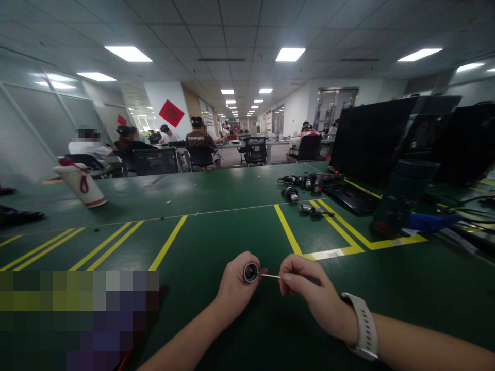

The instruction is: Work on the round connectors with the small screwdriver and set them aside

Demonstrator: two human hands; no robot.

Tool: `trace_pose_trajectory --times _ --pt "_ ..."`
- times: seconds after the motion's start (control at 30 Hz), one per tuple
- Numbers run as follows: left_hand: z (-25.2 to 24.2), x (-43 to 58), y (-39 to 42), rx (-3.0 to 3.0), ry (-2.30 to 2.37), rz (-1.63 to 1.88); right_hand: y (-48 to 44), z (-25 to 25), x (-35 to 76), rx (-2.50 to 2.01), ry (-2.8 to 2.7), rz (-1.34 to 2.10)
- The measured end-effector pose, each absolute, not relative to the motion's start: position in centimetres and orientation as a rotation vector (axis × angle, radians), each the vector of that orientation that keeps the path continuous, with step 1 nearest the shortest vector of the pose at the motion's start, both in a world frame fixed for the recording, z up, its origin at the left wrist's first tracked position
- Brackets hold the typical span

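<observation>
In the lower middle, my left hand [236,281] is closed around a round metal connector [251,273], its open end with a dark inside facing me. My right hand [305,283], with a pale watch on the wrist, grips a thin screwdriver [271,276]. The screwdriver's bright shaft points left and its tip reaches the connector's right side. Whether the tip sits in a screw is too small to tell. Both hands are just above the green tabletop [216,232].
Several metal connectors with cables [292,194] lie farther right, near two loose metal sleeves [311,209]. A dark tumbler [402,198], a black phone-like slab [351,198] and a monitor [367,139] stand or lie right. A white cup [83,183] leans at left. People sit beyond the table.
</observation>
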State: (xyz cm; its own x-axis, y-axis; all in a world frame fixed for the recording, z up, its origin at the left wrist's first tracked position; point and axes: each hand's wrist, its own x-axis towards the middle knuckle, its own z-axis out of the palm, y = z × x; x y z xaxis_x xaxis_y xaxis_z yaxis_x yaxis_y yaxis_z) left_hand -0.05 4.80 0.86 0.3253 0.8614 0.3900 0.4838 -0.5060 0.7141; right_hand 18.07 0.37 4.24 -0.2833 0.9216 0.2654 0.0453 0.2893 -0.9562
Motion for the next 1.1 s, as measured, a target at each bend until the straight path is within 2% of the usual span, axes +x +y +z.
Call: trace_pose_trajectory --times 0.27,0.43,0.7,1.0,1.1 --pt "1.3 0.3 4.2 2.401 1.241 0.974 -0.9 5.0 17.8 -0.943 -1.969 0.692" --pt "0.8 0.2 4.6 2.342 1.267 1.026 -1.2 4.7 17.7 -0.850 -2.105 0.537" --pt "0.3 0.0 5.0 2.262 1.260 1.064 -1.0 4.6 17.7 -0.807 -2.192 0.452" --pt "1.1 0.4 4.0 2.598 1.189 0.927 -1.1 4.8 17.9 -0.871 -2.100 0.505" --pt "1.0 0.3 4.2 2.466 1.242 0.987 -1.1 4.6 18.0 -0.845 -2.114 0.508"
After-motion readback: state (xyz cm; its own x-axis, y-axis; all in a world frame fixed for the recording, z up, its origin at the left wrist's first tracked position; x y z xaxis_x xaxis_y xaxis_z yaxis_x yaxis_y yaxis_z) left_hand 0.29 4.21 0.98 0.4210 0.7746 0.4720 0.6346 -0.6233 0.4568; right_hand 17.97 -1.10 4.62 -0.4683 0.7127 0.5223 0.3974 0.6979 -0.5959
